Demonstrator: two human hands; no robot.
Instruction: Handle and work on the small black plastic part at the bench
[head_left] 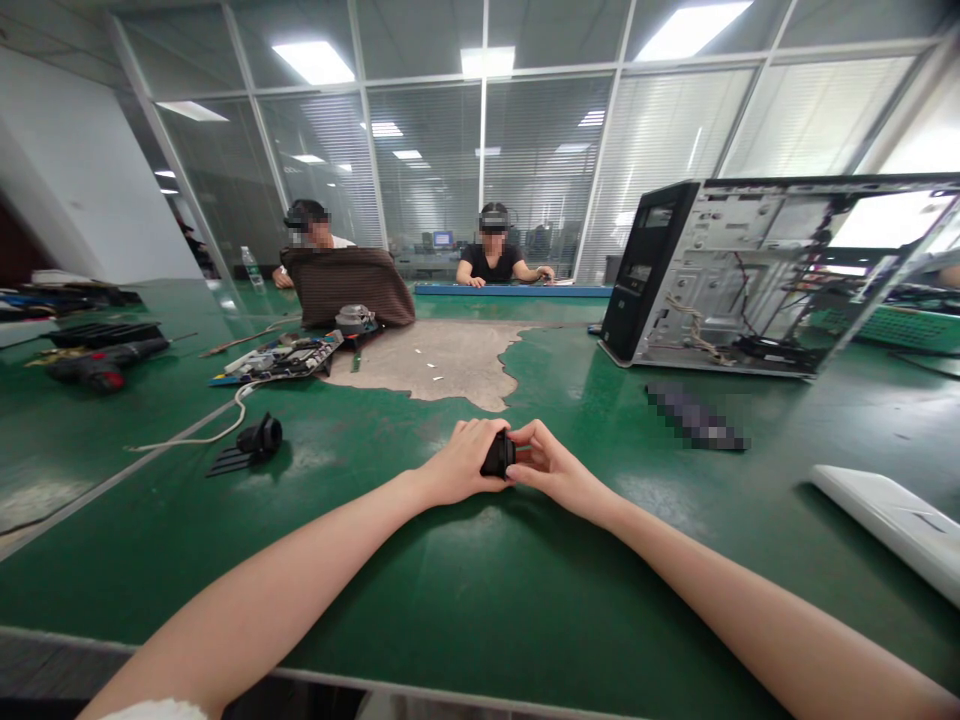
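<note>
At the middle of the green table, both hands meet around a small black cylindrical part (496, 456) with a rim on its right side. My left hand (461, 462) wraps it from the left, fingers over its top and thumb beneath. From the right, the fingers and thumb of my right hand (553, 470) pinch its rimmed end. My fingers hide much of the part, so its exact kind cannot be made out. To the left lies another black part with a round opening (260, 436) and flat slats.
An open computer case (675, 290) stands at right, beside a blurred dark object (697, 415) and a white device (892, 520). Circuit boards (281, 358), a white cable (236, 425) and a power drill (109, 362) lie at left. Two people sit across the table.
</note>
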